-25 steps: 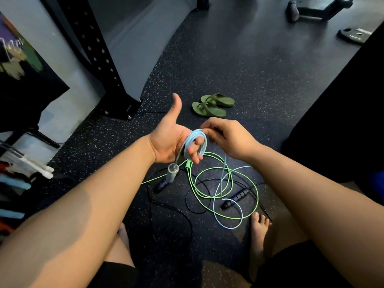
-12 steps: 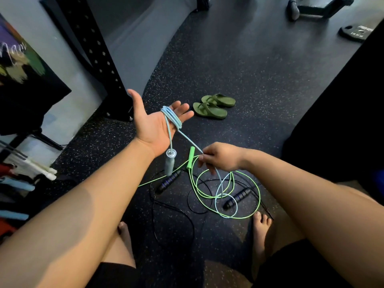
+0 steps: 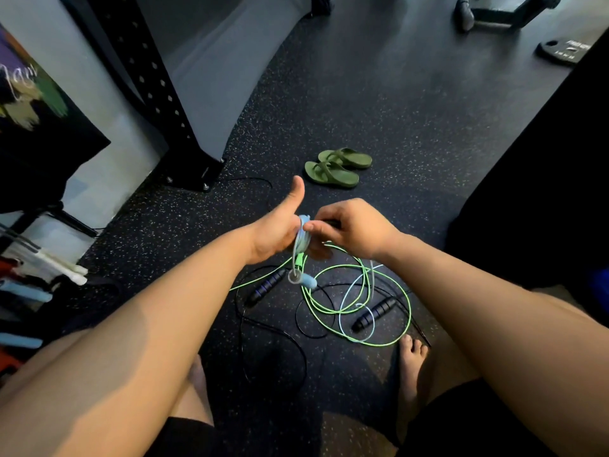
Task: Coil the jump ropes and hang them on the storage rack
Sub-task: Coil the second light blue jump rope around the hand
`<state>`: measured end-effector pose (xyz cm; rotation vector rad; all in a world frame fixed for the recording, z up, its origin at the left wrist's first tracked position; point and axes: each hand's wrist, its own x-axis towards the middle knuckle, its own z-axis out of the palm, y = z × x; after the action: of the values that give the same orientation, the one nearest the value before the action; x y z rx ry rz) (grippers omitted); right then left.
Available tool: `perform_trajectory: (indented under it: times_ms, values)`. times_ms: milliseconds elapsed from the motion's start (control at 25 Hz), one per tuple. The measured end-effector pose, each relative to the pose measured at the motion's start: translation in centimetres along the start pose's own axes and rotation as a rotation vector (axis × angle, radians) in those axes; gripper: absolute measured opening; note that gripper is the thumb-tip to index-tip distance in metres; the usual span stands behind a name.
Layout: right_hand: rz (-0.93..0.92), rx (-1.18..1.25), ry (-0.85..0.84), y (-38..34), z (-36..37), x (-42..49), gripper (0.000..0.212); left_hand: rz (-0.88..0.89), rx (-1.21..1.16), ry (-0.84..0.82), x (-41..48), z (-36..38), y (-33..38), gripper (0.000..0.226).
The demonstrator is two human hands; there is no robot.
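I see both forearms reaching forward over the speckled floor (image 3: 379, 103), the hands meeting at mid-frame. My left hand (image 3: 280, 230) is held edge-on with the thumb pointing straight up; its fingers are curled, with several turns of the pale blue rope (image 3: 301, 240) wound around them. One blue handle (image 3: 304, 280) hangs from that coil just below the hand. My right hand (image 3: 352, 227) is palm-down, fingertips pinched on the blue rope right at the coil, touching the left hand's fingers. The loose remainder of the blue rope drops from the right hand to the floor.

On the floor beneath the hands lies the green rope (image 3: 362, 311) in loose overlapping loops, tangled with the black rope (image 3: 290, 338); two black handles (image 3: 374, 313) rest among the loops. A bare foot (image 3: 412, 354) stands just beside the nearest green loop.

A pair of green sandals (image 3: 336, 169) sits beyond the hands. A black perforated post (image 3: 155, 90) stands bolted to the floor at the left. The dark poster (image 3: 29, 103) at the left edge bears white script, not legible. A black plate (image 3: 565, 51) at the far right carries white lettering too small to read.
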<state>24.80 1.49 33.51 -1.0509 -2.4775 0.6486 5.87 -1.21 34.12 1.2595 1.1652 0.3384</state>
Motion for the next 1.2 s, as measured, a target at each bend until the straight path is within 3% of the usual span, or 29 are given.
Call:
perform_trajectory:
  times_ms: [120,320,640,840,920,1040,1200]
  values:
    - [0.065,0.055,0.092,0.8,-0.3,0.1,0.04,-0.035,-0.041,-0.094,-0.7,0.3,0.7,0.131]
    - [0.134,0.242,0.135,1.1,-0.2,0.3,0.043,0.028,-0.345,-0.22,-1.8,-0.1,1.6,0.117]
    - [0.27,0.507,-0.096,0.0,1.4,0.8,0.033,0.216,-0.817,-0.076,-3.4,-1.2,2.2,0.107]
    - [0.31,0.51,-0.321,0.6,2.7,0.1,0.017,0.413,-1.058,0.212,-3.2,-1.5,2.1,0.111]
    - [0.311,0.495,-0.373,0.5,2.6,0.0,0.013,0.466,-1.084,0.328,-3.0,-1.7,2.2,0.111]
    - [0.319,0.413,-0.404,-0.1,1.8,-0.2,0.024,0.474,-1.049,0.447,-2.5,-2.1,2.1,0.111]
    - [0.257,0.358,-0.301,-0.8,0.0,-0.2,0.029,0.212,-0.584,0.597,-0.9,-2.7,0.8,0.111]
